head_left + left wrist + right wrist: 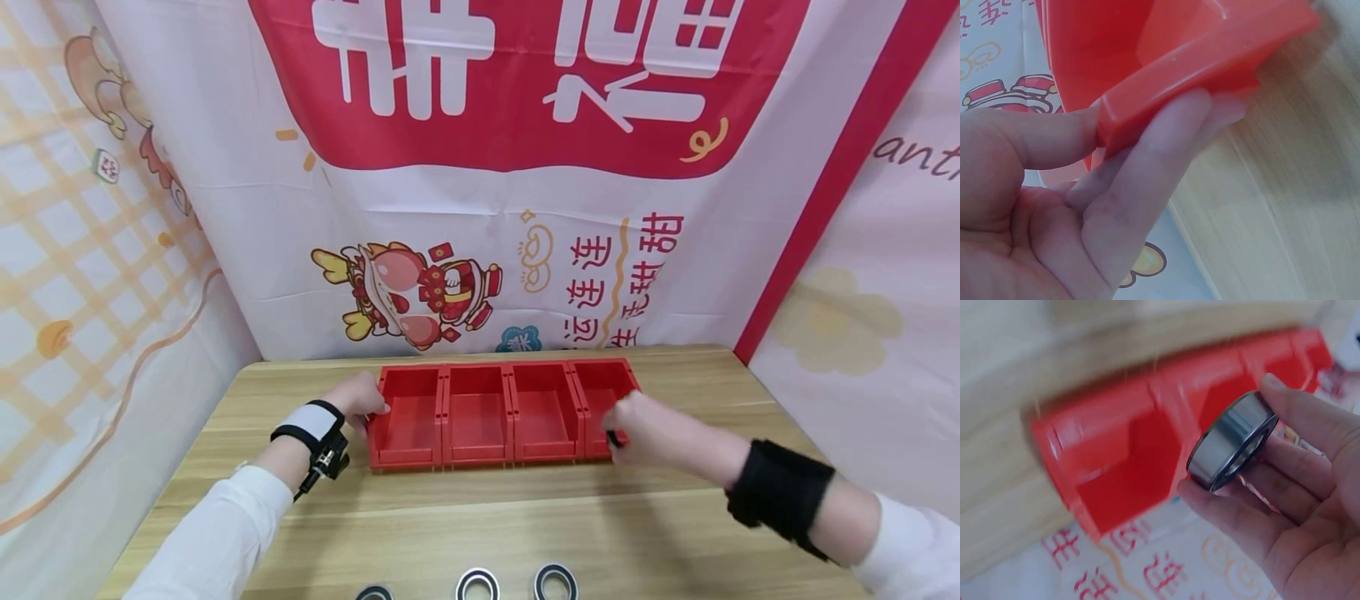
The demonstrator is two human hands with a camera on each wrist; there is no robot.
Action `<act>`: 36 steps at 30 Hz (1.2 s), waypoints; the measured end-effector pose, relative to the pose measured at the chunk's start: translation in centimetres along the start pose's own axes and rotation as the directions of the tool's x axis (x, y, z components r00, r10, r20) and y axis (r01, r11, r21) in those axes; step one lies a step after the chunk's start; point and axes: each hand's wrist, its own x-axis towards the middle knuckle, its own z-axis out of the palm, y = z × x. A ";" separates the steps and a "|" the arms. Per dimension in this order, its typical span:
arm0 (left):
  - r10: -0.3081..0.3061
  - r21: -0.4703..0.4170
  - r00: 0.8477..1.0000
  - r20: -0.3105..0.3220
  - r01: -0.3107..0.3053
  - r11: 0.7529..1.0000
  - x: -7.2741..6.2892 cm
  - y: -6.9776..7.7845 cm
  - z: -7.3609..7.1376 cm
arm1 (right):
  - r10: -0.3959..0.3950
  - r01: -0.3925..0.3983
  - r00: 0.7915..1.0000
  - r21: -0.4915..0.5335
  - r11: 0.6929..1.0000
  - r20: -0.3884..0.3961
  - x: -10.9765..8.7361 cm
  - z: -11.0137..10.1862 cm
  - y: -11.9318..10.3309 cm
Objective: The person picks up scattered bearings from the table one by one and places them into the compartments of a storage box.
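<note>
A person's right hand (651, 429) held a steel bearing (1230, 440) pinched between thumb and finger near the rightmost bin (603, 377), its other fingers loosely bent behind the ring. The bearing was tilted, its polished outer wall facing the right wrist camera; whether it hung over the bin or just short of it could not be told. The left hand (360, 397), at the opposite end of the row, gripped the outer left side of the leftmost bin (1179, 81), its thumb on one side of the red plastic and its fingers bent beneath the edge.

Four red bins (477, 452) stood side by side, touching, near the back of a wood-grain counter (420, 521). Three more bearings lay apart from one another at the near side, the left one (374, 592) mostly cut off by the frame, the middle one (491, 583) and the right one (572, 583) showing more of their rings.

Both arms wore white sleeves, with a black strap (780, 492) on the right wrist and a black-and-white band (309, 423) on the left. Behind the counter hung a banner (255, 200) with a cartoon figure (401, 292) printed sideways.
</note>
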 end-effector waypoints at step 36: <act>-0.028 -0.005 0.999 0.016 0.028 1.000 0.1 0.2 -0.2 | 0.300 -0.290 0.946 0.091 0.953 -0.123 9.4 7.5 10.5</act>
